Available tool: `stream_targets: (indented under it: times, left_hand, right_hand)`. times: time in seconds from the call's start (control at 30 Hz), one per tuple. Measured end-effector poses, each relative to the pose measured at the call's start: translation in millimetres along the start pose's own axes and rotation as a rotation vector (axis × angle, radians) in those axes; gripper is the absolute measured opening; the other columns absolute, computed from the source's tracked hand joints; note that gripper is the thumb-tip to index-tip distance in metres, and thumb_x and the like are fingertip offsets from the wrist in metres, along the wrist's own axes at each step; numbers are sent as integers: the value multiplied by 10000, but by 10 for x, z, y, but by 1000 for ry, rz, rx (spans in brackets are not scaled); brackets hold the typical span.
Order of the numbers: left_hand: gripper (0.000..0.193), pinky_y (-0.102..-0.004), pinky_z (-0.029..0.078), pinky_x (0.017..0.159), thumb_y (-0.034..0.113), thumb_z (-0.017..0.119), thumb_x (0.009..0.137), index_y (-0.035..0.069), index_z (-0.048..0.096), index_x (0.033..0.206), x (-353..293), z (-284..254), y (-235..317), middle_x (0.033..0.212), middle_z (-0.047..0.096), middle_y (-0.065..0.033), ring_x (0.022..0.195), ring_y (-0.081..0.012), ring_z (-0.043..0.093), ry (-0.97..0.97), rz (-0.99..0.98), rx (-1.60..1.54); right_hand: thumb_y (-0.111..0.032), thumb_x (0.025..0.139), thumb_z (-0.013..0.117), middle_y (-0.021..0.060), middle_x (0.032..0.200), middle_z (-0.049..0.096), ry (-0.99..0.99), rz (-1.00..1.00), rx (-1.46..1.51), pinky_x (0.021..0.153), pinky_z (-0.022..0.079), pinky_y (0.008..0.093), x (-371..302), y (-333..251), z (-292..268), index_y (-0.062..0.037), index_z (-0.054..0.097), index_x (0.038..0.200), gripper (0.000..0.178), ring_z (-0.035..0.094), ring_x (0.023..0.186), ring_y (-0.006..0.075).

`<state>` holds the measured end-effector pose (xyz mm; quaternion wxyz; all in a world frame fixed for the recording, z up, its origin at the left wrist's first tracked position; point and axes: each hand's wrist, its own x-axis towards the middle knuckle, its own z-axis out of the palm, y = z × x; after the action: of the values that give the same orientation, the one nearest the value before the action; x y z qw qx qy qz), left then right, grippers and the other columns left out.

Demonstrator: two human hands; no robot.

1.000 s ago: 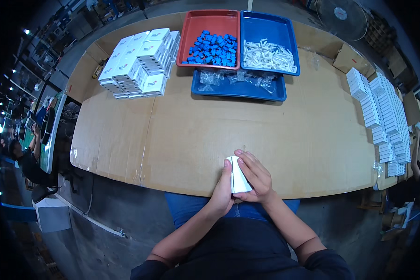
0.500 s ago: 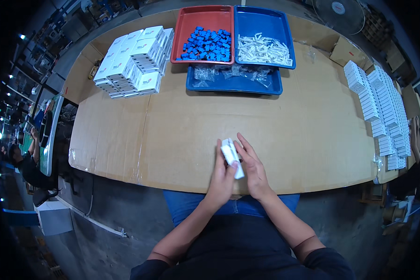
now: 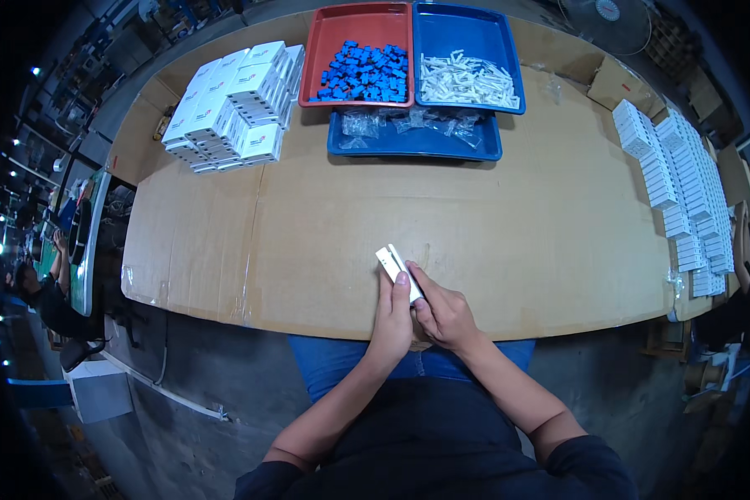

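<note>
A small white box (image 3: 389, 260) is held between my two hands above the front part of the cardboard-covered table. Its far end points up and to the left, and a thin white flap or edge appears to stand apart along its right side. My left hand (image 3: 392, 322) is closed around the box's left side with the thumb on top. On the right side, my right hand (image 3: 449, 317) grips the lower part with its fingertips. Fingers cover the near end, so what is inside cannot be seen.
Stacked white boxes (image 3: 215, 112) stand at the back left. A red tray (image 3: 361, 25) holds blue parts, and a blue tray (image 3: 462, 32) holds white parts. Beneath them, another blue tray (image 3: 417, 150) contains clear plastic bags. Rows of white boxes (image 3: 677, 187) line the right edge.
The white box has turned, its far end now leaning left. My right hand has gone from spread fingers beside it to gripping its lower right side.
</note>
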<state>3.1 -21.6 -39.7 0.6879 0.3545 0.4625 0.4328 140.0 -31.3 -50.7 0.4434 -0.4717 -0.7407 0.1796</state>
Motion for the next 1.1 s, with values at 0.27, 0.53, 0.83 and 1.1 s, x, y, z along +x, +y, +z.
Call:
stream_targets:
  times: [0.27,0.53,0.83,1.1]
  left_hand:
    - [446,-277,453,936,323,332,1162,10,397,1474,-42,2,4,1145,553,-54,1033,-111,516,23,8,31]
    - [442,-290,454,940,345,331,1159,12,456,1422,-55,-67,-59,1138,560,-52,1031,-122,524,36,7,-21]
    - [695,-339,382,1144,96,472,1015,29,199,1651,65,-237,186,1424,484,-150,1295,-226,517,-80,157,13]
    - [1049,-471,213,1282,105,682,838,20,44,1667,11,-159,239,1611,309,-236,1543,-348,299,-249,467,323]
  right_hand:
    - [-106,998,592,286,1231,705,-10,-71,-63,652,617,381,-66,20,53,115,542,1421,480,758,775,332]
    - [-89,1005,579,278,1238,704,0,-69,-40,676,619,378,-132,5,105,116,538,1424,469,757,784,332]
    - [-192,1090,527,194,1442,607,-68,287,394,1035,526,352,47,-58,-95,25,535,1467,435,636,1255,296]
    - [-189,1036,662,114,1334,631,-143,791,876,1051,503,352,321,-349,-376,-8,583,1410,423,605,1236,192]
